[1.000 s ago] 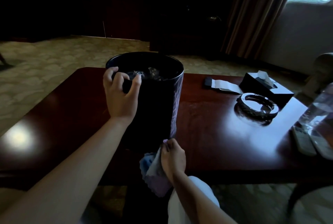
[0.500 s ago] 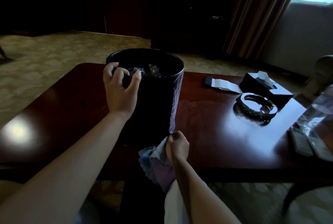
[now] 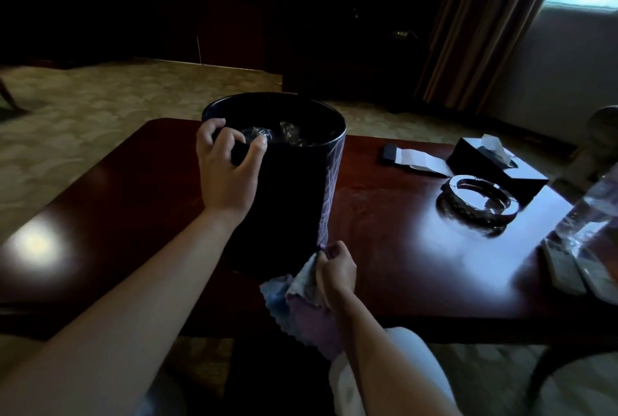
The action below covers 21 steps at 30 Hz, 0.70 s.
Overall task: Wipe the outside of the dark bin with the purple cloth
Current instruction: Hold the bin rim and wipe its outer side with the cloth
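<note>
The dark round bin (image 3: pixel 287 201) stands upright on the dark red table (image 3: pixel 401 248), with crumpled clear plastic inside it. My left hand (image 3: pixel 225 171) grips the near left part of the bin's rim, fingers curled over the edge. My right hand (image 3: pixel 336 268) holds the purple cloth (image 3: pixel 301 302) bunched against the bottom right of the bin's outer wall. The cloth hangs down past the table's front edge.
To the right on the table lie a black tissue box (image 3: pixel 495 164), a round glass ashtray (image 3: pixel 478 203), a folded paper with a dark item (image 3: pixel 414 158), a clear water bottle (image 3: pixel 588 218) and remote controls (image 3: pixel 575 265). Carpet and a curtain lie beyond.
My right hand with the cloth has slid a little up and to the right along the bin's lower wall. My left hand keeps its grip on the rim.
</note>
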Motion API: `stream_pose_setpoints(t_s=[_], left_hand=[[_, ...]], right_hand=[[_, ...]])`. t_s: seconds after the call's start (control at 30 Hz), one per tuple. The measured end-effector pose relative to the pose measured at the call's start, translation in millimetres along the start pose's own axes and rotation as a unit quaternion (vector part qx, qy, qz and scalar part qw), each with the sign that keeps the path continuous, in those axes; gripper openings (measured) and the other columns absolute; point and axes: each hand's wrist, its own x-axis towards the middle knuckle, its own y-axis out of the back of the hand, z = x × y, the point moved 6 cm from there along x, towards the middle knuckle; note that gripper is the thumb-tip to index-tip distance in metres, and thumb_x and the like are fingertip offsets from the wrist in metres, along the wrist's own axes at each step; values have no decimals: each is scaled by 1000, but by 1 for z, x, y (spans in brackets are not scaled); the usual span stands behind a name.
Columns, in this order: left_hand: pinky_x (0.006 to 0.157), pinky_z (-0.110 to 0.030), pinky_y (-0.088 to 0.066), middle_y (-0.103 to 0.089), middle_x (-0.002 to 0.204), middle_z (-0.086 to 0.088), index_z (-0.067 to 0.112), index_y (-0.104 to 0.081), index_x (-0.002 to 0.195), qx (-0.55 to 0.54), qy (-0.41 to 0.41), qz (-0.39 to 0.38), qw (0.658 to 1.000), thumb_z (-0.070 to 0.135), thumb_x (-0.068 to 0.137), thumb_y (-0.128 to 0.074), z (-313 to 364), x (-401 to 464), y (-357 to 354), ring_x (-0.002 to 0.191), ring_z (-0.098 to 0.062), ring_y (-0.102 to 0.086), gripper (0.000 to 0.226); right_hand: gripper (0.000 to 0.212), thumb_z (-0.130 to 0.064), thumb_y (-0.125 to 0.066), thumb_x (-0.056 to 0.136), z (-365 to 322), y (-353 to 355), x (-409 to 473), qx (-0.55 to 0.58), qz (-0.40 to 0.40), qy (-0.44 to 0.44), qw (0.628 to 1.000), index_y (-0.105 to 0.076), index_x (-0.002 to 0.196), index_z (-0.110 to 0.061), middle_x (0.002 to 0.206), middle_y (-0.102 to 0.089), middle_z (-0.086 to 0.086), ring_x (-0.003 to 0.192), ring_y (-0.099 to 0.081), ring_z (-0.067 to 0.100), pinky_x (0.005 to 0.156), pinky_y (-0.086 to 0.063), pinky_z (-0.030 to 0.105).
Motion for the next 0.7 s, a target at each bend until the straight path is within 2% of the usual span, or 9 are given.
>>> stream_pose_setpoints(t_s=[0.13, 0.3, 0.4, 0.47, 0.57, 0.7], left_hand=[[96, -16, -25, -32, 128, 13, 33, -43, 71, -6, -8, 23, 1000, 54, 73, -51, 1, -3, -3, 128, -12, -33, 23], [102, -26, -29, -33, 127, 11, 24, -47, 75, 0, -16, 24, 1000, 54, 73, -51, -2, -1, -1, 128, -14, -34, 31], [98, -19, -28, -33, 127, 10, 31, -44, 72, -3, -10, 17, 1000, 55, 73, -51, -3, -1, -2, 127, -12, -33, 25], [96, -17, -27, -34, 130, 8, 27, -45, 74, -5, -10, 27, 1000, 54, 74, -50, -4, -2, -3, 128, -13, -33, 28], [96, -17, -28, -33, 129, 9, 23, -47, 78, -4, -8, 29, 1000, 54, 74, -50, -4, -2, -3, 128, -13, -34, 32], [94, -12, -25, -34, 121, 11, 35, -44, 70, -5, -17, -3, 1000, 57, 75, -50, -4, 0, 1, 126, -15, -34, 23]], right_hand=[[24, -17, -61, 88, 3, -1, -2, 27, -33, 51, 998, -51, 66, -19, 67, -58, -10, 70, -53, 8, 63, -39, 20], [14, -29, -55, 92, -1, 2, -3, 18, 31, -20, 999, -59, 81, -22, 71, -58, -12, 72, -54, 10, 62, -35, 26], [14, -26, -59, 89, 1, -1, -7, 34, 19, 8, 999, -61, 76, -21, 71, -62, -11, 71, -57, 9, 59, -39, 24], [15, -23, -63, 86, 2, -1, -9, 34, -4, 38, 999, -61, 71, -21, 70, -63, -10, 73, -59, 10, 62, -41, 23], [13, -27, -60, 89, 1, 0, -8, 19, 10, 26, 999, -61, 77, -21, 72, -62, -10, 73, -58, 11, 62, -39, 25], [12, -30, -54, 91, 0, -5, -17, -29, 25, 31, 999, -62, 85, -23, 79, -65, -7, 76, -58, 15, 61, -35, 25]])
